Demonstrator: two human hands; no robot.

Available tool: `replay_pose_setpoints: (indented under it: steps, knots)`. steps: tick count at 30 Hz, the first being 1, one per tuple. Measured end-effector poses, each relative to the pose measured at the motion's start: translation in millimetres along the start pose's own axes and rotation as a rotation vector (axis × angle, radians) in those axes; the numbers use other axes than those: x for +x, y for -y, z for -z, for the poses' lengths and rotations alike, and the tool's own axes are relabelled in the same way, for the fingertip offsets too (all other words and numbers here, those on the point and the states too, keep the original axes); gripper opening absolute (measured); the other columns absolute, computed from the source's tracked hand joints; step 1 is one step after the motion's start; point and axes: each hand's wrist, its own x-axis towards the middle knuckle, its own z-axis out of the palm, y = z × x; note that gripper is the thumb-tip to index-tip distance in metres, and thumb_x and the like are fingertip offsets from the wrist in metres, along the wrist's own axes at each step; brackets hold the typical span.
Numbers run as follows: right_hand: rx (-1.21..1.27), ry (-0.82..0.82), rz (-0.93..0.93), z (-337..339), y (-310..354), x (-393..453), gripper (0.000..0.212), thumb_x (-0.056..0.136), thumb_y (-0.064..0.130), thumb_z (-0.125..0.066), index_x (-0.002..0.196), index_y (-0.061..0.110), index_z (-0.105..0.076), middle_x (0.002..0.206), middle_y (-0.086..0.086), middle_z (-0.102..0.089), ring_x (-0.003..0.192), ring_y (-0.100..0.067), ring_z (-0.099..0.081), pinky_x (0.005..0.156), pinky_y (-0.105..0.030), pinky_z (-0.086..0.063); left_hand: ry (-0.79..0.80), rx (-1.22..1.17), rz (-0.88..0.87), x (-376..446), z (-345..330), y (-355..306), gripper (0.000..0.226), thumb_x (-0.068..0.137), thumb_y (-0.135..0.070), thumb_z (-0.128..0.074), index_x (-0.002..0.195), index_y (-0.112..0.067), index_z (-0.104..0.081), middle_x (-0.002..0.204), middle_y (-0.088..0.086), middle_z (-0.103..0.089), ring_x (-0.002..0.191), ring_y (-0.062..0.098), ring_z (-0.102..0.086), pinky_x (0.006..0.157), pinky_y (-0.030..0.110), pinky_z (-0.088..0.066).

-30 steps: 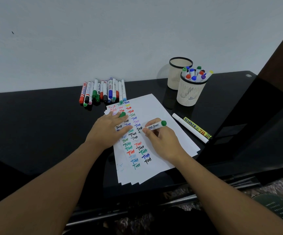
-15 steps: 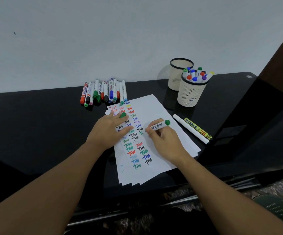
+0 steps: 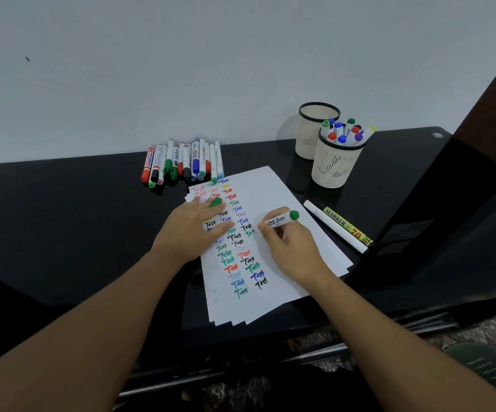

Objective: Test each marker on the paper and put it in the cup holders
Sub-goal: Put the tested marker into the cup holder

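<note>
Nearest the camera, a fanned stack of paper (image 3: 273, 295) lies on the black tabletop (image 3: 62, 233), its top sheet carrying three columns of the word "Test" in red, green, blue, black and purple. The right hand (image 3: 293, 248) grips a white-board marker (image 3: 281, 219) in curled fingers, tip down near the right column and green end pointing up and right; whether the tip touches the sheet cannot be told, since the fingers hide it. The left hand (image 3: 194, 228) lies flat on the sheet with straight fingers, pressing it down, and a green cap (image 3: 216, 202) shows at its fingertips, apparently pinned between them. To the right of the paper, a white marker (image 3: 334, 226) and a yellow-labelled marker (image 3: 348, 226) lie side by side. Farther back, a row of untested markers (image 3: 181, 163) lies just beyond the paper's far left corner. At the far right, the front cup holder (image 3: 334, 169) contains about ten markers standing upright; the rear cup holder (image 3: 309, 135) appears to contain none. Judged status: roughly half complete. Remaining: finish the current test, cap and deposit this marker, then process the back row and the two loose markers.
</note>
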Motion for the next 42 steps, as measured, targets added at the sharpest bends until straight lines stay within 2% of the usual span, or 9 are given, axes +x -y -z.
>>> replay_pose_setpoints:
  steps: [8, 16, 20, 25, 29, 32, 34, 37, 42]
  knots:
    - [-0.014, 0.010, -0.014, 0.5, 0.5, -0.7, 0.029, 0.105, 0.038, -0.056, 0.097, 0.012, -0.066, 0.086, -0.006, -0.070, 0.080, -0.019, -0.065, 0.078, -0.046, -0.055, -0.001, 0.010, -0.004, 0.3, -0.4, -0.5, 0.064, 0.094, -0.067, -0.048, 0.151, -0.038, -0.042, 0.161, -0.007, -0.034, 0.150, 0.016, -0.026, 0.121, 0.038, -0.020]
    - [-0.037, 0.001, 0.045, -0.2, 0.0, 0.3, 0.013, 0.106, 0.034, -0.054, 0.108, 0.022, -0.058, 0.089, 0.009, -0.066, 0.083, -0.006, -0.062, 0.074, -0.026, -0.050, -0.011, 0.010, -0.008, -0.3, 1.3, -0.9, 0.065, 0.094, -0.067, -0.048, 0.151, -0.037, -0.042, 0.161, -0.008, -0.034, 0.151, 0.016, -0.026, 0.121, 0.038, -0.020]
    - [0.014, -0.015, -0.003, 1.0, 0.5, -1.4, 0.027, 0.106, 0.036, -0.055, 0.100, 0.012, -0.065, 0.087, -0.006, -0.069, 0.081, -0.018, -0.065, 0.077, -0.040, -0.054, -0.008, 0.010, -0.019, 0.5, 1.3, -1.3, 0.065, 0.094, -0.067, -0.047, 0.152, -0.037, -0.041, 0.161, -0.007, -0.033, 0.150, 0.017, -0.027, 0.121, 0.039, -0.020]
    - [-0.008, 0.007, 0.027, 1.1, 2.4, -1.3, 0.019, 0.106, 0.036, -0.055, 0.100, 0.020, -0.063, 0.087, 0.000, -0.069, 0.081, -0.012, -0.064, 0.078, -0.036, -0.054, -0.043, 0.015, -0.056, 1.1, -2.2, 3.0, 0.061, 0.096, -0.063, -0.050, 0.150, -0.035, -0.045, 0.158, -0.005, -0.040, 0.149, 0.020, -0.032, 0.120, 0.039, -0.023]
    - [0.087, -0.062, 0.040, 3.1, 1.6, -0.6, 0.009, 0.105, 0.032, -0.057, 0.104, 0.023, -0.059, 0.087, 0.006, -0.066, 0.078, -0.004, -0.061, 0.071, -0.024, -0.049, -0.238, -0.032, -0.174, -1.5, -5.4, 6.2, 0.054, 0.098, -0.049, -0.058, 0.142, -0.019, -0.058, 0.132, 0.002, -0.067, 0.122, 0.023, -0.060, 0.105, 0.035, -0.042]
    - [0.317, -0.092, 0.020, 7.3, 0.2, -1.4, 0.008, 0.107, 0.029, -0.055, 0.112, 0.032, -0.060, 0.082, 0.007, -0.064, 0.074, 0.003, -0.059, 0.070, -0.011, -0.045, -0.302, -0.019, -0.125, 0.9, -8.3, 9.9, 0.049, 0.099, -0.038, -0.062, 0.142, -0.016, -0.058, 0.105, 0.005, -0.072, 0.096, 0.025, -0.058, 0.086, 0.040, -0.048]
    - [0.332, -0.071, 0.019, 6.9, -1.4, -1.4, 0.014, 0.108, 0.029, -0.051, 0.113, 0.036, -0.062, 0.080, 0.004, -0.068, 0.078, -0.002, -0.062, 0.078, -0.016, -0.047, -0.308, -0.008, -0.136, 2.5, -9.7, 12.2, 0.041, 0.100, -0.031, -0.061, 0.139, -0.017, -0.061, 0.104, 0.005, -0.071, 0.092, 0.024, -0.055, 0.081, 0.040, -0.049]
    - [0.159, 0.066, 0.041, 5.5, -4.2, 0.3, 0.033, 0.108, 0.019, -0.051, 0.132, 0.040, -0.054, 0.104, 0.015, -0.071, 0.100, 0.001, -0.062, 0.086, -0.015, -0.044, -0.331, -0.011, -0.188, 4.1, -11.5, 15.4, 0.032, 0.100, -0.023, -0.060, 0.130, -0.017, -0.068, 0.105, 0.005, -0.072, 0.089, 0.023, -0.056, 0.077, 0.042, -0.051]
    - [0.119, 0.299, 0.003, 15.0, -4.2, 6.1, 0.081, 0.099, 0.000, -0.051, 0.160, 0.044, -0.021, 0.150, 0.015, -0.043, 0.137, -0.003, -0.039, 0.114, -0.027, -0.032, -0.347, -0.040, -0.154, 1.3, -7.6, 9.5, 0.026, 0.095, -0.036, -0.067, 0.112, -0.017, -0.073, 0.100, 0.000, -0.071, 0.089, 0.020, -0.059, 0.079, 0.039, -0.051]
